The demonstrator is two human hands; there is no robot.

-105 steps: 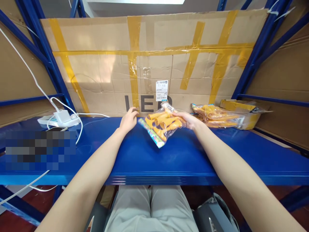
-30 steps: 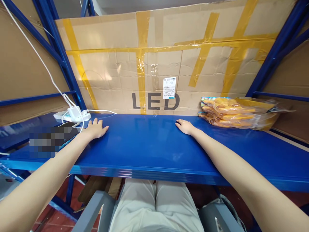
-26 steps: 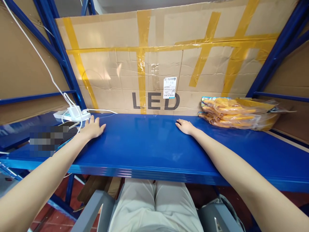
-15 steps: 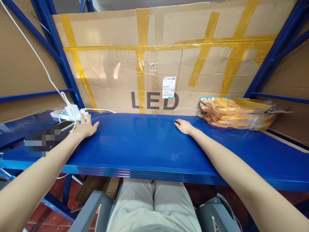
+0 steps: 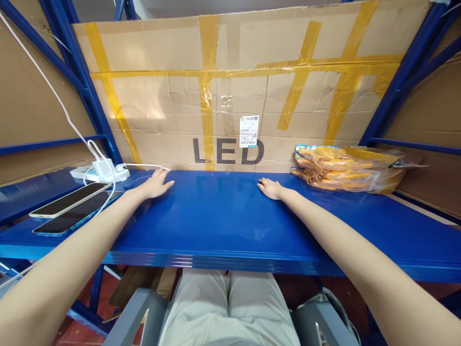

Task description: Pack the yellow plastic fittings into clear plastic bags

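My left hand (image 5: 156, 184) is on the blue shelf top (image 5: 216, 216), fingers spread and holding nothing, close to the end of a thin white cable (image 5: 144, 166). Farther right, my right hand (image 5: 271, 188) rests flat on the same surface with its fingers out and nothing in it. To the right of that hand, apart from it, lies a stack of clear plastic bags (image 5: 345, 168) with orange-yellow contents I cannot name for sure. Two phones, one pale-edged (image 5: 70, 199) and one blue-edged (image 5: 75, 215), lie left of my left forearm.
A white power strip (image 5: 77, 173) with a plugged-in charger (image 5: 103, 167) and looping cables sits at the back left. Cardboard (image 5: 173, 115) marked LED, crossed with yellow tape, closes the rear. Blue frame posts (image 5: 399, 86) flank the shelf. Below are grey chair armrests (image 5: 135, 312).
My left hand has moved right along the shelf, away from the power strip. My right hand stays in about the same place. The view has shifted slightly.
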